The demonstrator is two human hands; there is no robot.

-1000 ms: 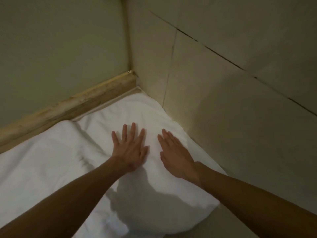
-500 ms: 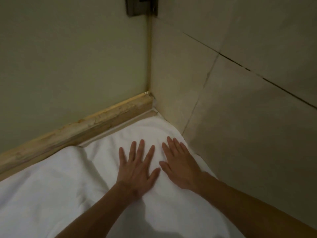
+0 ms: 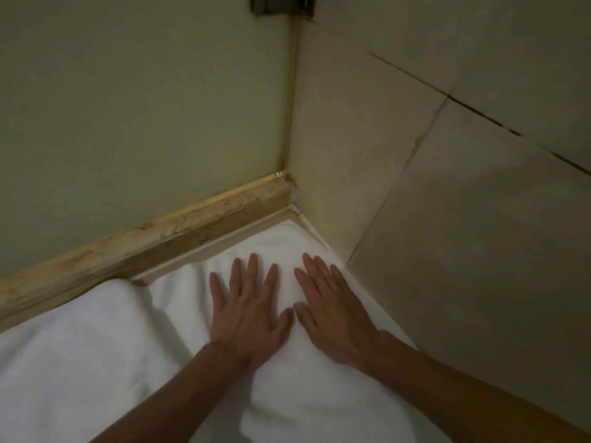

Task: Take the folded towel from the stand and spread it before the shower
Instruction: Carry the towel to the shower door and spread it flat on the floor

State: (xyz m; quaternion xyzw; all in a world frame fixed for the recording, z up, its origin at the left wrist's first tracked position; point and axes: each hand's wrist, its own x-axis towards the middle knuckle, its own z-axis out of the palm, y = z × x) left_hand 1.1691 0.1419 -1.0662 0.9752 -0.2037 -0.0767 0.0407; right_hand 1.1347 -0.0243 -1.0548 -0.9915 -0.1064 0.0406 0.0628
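Note:
A white towel (image 3: 96, 362) lies spread over the floor, its far corner reaching into the corner of the walls. My left hand (image 3: 248, 310) lies flat on it with straight, spread fingers. Just to its right my right hand (image 3: 332, 306) also presses flat on the towel, thumbs nearly touching. A soft fold runs across the towel left of my left hand. The stand is out of view.
A worn wooden sill (image 3: 144, 244) runs along the foot of the pale glass-like panel (image 3: 144, 107) on the left. A tiled wall (image 3: 447, 203) stands close on the right. A dark metal fitting (image 3: 281, 6) sits at the top of the corner joint.
Both hands have slid forward over the towel toward the wall corner, and its far corner now lies closer to the walls. The camera has tilted up a little.

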